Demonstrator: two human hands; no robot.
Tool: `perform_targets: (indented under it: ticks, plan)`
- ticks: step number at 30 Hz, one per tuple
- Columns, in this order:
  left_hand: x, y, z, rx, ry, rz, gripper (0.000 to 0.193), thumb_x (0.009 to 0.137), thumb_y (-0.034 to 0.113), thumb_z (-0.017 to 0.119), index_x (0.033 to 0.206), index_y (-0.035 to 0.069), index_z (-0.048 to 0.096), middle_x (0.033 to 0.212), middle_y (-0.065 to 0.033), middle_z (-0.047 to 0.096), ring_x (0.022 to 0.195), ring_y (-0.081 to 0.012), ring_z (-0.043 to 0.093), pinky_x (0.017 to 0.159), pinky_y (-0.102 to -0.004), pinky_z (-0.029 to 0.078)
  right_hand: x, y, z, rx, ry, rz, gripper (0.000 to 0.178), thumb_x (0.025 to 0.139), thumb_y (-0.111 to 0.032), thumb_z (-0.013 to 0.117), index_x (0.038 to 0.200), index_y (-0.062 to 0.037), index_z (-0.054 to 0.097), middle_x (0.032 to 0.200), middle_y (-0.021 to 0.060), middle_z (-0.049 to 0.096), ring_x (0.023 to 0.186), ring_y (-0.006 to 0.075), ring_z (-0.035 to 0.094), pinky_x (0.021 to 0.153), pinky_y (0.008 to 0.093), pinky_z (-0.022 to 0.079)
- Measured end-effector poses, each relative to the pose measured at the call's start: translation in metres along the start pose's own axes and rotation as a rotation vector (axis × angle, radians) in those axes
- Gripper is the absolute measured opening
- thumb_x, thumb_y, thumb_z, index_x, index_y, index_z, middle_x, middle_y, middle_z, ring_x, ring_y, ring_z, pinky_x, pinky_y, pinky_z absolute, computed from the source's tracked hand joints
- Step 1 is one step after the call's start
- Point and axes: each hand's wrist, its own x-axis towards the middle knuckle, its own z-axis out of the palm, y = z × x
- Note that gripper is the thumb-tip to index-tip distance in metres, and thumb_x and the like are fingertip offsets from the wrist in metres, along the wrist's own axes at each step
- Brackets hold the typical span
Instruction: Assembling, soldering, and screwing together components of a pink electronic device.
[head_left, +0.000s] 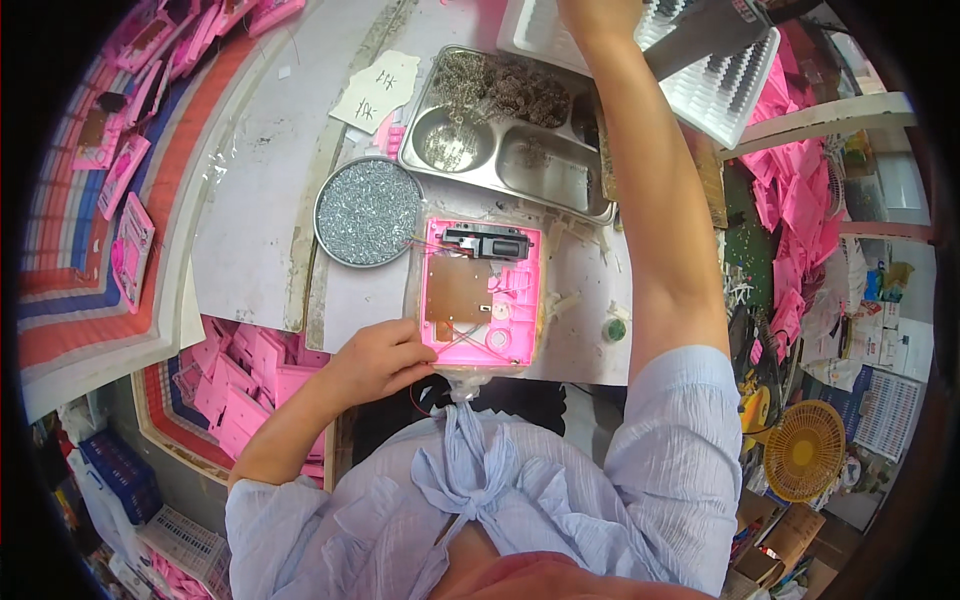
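A pink plastic housing [533, 300] lies open side up at the table's near edge. Inside it sit a brown circuit board [455, 290], a black part like a speaker or battery box [487, 242] and several thin wires. My left hand [385, 360] has its bent fingers closed at the housing's lower left corner; a thin red wire hangs beneath them. My right arm stretches far forward, and my right hand [603, 14] is over a white ribbed tray [715, 105] at the top edge. Its fingers are cut off by the frame.
Left of the housing stands a round dish of small metal screws [368, 212]. Behind it, a steel compartment tray [505, 180] holds dark metal bits. A dark tool [705, 40] hangs at upper right. Pink housings pile up at left [250, 385] and right [800, 210].
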Motion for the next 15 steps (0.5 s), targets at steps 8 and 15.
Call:
perform_targets:
  ticks: [8,15]
  plan:
    - [0.002,-0.003,0.003,0.008,0.017,0.007,0.014,0.083,0.015,0.076,0.092,0.008,0.067,0.084,-0.0105,0.057,0.075,-0.0311,0.061,0.065,-0.0413,0.050,0.010,0.022,0.004,0.033,0.155,-0.188,0.005,0.089,-0.009,0.063,0.089,-0.0043,0.063,0.091,0.0157,0.062,0.092,0.0370,0.058,0.081,0.0482,0.048]
    - [-0.014,0.001,0.006,-0.023,0.053,-0.092,0.021,0.077,0.008,0.080,0.094,0.008,0.068,0.079,-0.0078,0.053,0.070,-0.0266,0.057,0.061,-0.0367,0.046,-0.120,-0.078,-0.170,0.951,-0.794,0.018,0.013,0.083,-0.006,0.074,0.096,-0.0048,0.072,0.088,0.0067,0.070,0.082,0.0246,0.065,0.078,0.0371,0.052]
